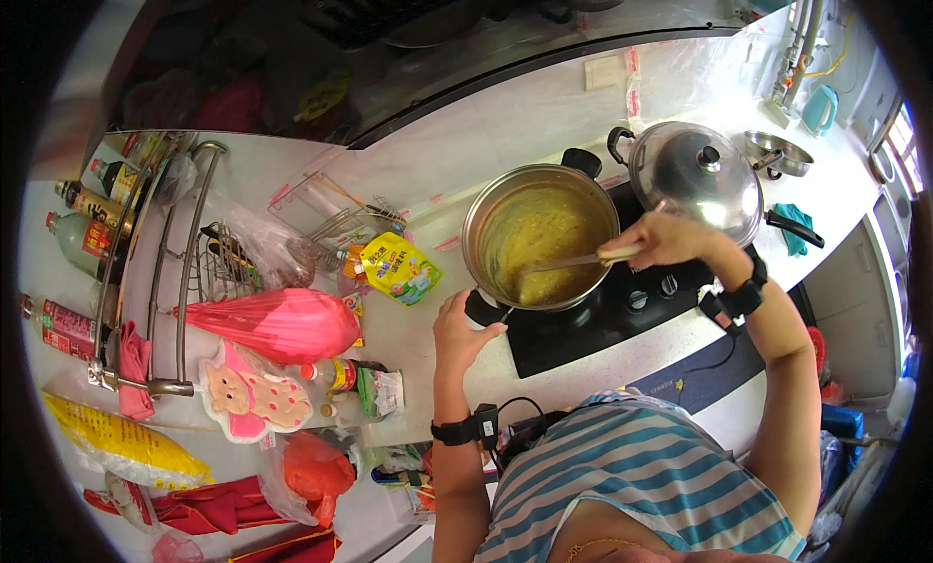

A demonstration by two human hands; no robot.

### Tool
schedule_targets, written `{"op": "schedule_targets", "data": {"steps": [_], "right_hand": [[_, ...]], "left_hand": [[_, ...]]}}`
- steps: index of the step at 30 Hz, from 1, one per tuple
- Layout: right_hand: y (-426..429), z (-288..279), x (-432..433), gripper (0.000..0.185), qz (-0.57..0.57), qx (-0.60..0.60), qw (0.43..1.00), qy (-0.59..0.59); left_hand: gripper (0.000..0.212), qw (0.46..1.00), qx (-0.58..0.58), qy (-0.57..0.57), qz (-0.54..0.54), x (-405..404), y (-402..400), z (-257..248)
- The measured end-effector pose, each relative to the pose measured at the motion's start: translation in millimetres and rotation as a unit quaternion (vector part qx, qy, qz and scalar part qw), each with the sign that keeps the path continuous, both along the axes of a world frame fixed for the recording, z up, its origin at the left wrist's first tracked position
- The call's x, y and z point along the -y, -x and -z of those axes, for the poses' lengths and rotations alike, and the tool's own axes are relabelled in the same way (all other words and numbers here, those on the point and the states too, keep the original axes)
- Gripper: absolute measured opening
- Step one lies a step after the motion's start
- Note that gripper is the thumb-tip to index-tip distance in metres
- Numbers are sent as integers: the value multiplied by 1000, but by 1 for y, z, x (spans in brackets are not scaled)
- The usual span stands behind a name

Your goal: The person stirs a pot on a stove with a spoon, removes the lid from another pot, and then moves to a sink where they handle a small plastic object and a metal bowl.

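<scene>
A steel pot (543, 171) with black side handles stands on the black glass cooktop (543, 348). Thick yellow-green food (539, 224) coats its bottom and lower wall. From the right, my right hand (660, 238) grips the pale handle of a spatula (561, 262), whose blade dips into the food. My left hand (461, 333) is at the pot's near left handle (484, 308), thumb and fingers spread to either side of it. Whether they press on the handle is not plain.
A lidded steel wok (696, 173) stands right of the pot, its long black handle (794, 229) reaching over the counter. A small steel pan (780, 153) and teal cloth (796, 227) lie beyond. Left are a yellow pouch (401, 268), a pink bag (280, 324) and a metal bottle rack (191, 271).
</scene>
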State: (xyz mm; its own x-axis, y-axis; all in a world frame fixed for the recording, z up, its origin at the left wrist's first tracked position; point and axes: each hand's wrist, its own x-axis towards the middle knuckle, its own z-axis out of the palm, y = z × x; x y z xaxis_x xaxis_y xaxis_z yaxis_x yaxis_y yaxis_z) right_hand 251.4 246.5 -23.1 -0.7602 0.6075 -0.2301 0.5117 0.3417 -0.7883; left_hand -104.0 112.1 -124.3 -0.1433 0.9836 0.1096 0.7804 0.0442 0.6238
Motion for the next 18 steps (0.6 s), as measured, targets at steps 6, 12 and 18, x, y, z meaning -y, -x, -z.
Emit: {"op": "schedule_targets", "data": {"steps": [6,12,18], "right_hand": [[12,-9,-22,52,-30,53,960,-272],[34,5,-45,51,-47,70,926,-367],[-5,-4,-12,47,40,179,936,-299]], "left_hand": [[81,1000,-3,0,5,-1,2,-1],[83,1000,-12,12,-3,-1,-1,-2],[82,1000,-14,10,-8,-2,-1,-2]]}}
